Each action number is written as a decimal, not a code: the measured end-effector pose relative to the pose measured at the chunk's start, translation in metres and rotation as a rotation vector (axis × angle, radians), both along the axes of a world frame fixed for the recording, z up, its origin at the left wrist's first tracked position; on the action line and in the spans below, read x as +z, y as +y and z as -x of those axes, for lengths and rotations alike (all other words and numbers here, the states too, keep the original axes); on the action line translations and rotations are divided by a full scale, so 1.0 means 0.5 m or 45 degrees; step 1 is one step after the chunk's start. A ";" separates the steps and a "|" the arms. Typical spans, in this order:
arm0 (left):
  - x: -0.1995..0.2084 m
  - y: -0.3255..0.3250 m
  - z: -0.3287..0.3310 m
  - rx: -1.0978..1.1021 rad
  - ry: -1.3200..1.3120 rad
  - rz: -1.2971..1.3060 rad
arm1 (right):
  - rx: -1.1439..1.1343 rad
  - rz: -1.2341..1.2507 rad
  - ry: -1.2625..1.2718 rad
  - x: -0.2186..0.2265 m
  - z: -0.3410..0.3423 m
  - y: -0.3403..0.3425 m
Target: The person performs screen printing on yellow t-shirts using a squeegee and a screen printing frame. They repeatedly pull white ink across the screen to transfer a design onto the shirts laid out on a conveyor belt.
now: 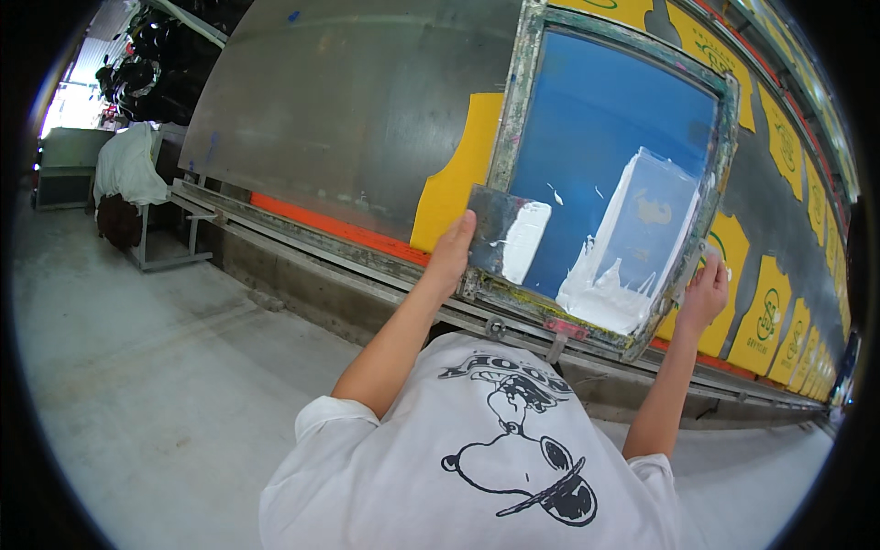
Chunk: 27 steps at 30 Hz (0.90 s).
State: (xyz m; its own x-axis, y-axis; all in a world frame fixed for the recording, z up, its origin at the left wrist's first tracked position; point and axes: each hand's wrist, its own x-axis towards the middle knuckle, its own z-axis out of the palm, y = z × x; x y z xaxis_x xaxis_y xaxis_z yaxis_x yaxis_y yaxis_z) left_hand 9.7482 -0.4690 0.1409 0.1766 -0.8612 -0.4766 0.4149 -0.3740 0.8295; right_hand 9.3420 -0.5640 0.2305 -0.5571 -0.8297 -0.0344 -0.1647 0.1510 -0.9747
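My left hand (450, 249) grips a flat dark scraper (489, 225) by its left edge. Thick white ink (525, 240) coats the scraper's right part. The scraper is over the lower left corner of a screen printing frame (512, 115) with blue mesh (605, 101). More white ink (600, 298) lies pooled along the mesh's lower right, below and around a pale stencil area (653, 202). At the frame's right side, my right hand (705, 291) has its fingers closed on the frame's edge; the fingertips are partly hidden.
A long grey printing table (348, 101) carries several yellow printed pieces (770, 312), one partly under the frame. A metal rail (302, 236) and an orange strip (321, 223) run along its near edge. To the left, a white cloth (131, 165) covers a metal stand on the concrete floor (165, 339).
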 end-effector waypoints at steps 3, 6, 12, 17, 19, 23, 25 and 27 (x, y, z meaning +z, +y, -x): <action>0.040 -0.036 0.022 -0.065 0.068 0.004 | -0.050 0.021 -0.079 0.013 0.010 -0.010; 0.085 -0.040 0.004 0.046 0.013 -0.013 | -0.051 0.016 -0.139 0.021 -0.007 0.003; 0.180 -0.089 -0.177 0.144 -0.214 -0.070 | 0.080 0.020 0.551 -0.008 -0.177 -0.035; 0.241 -0.127 -0.469 0.207 -0.264 -0.042 | 0.086 -0.052 0.022 -0.021 -0.517 -0.069; 0.108 -0.110 -0.440 0.323 -0.298 -0.083 | 0.115 -0.012 -0.066 -0.136 -0.480 -0.076; 0.077 -0.155 -0.495 0.224 -0.361 0.005 | 0.067 0.046 -0.193 -0.194 -0.522 -0.083; 0.011 -0.168 -0.517 0.230 -0.296 0.012 | 0.040 0.010 -0.086 -0.244 -0.556 -0.100; -0.067 -0.185 -0.542 0.251 -0.253 0.022 | 0.036 -0.011 0.031 -0.299 -0.580 -0.125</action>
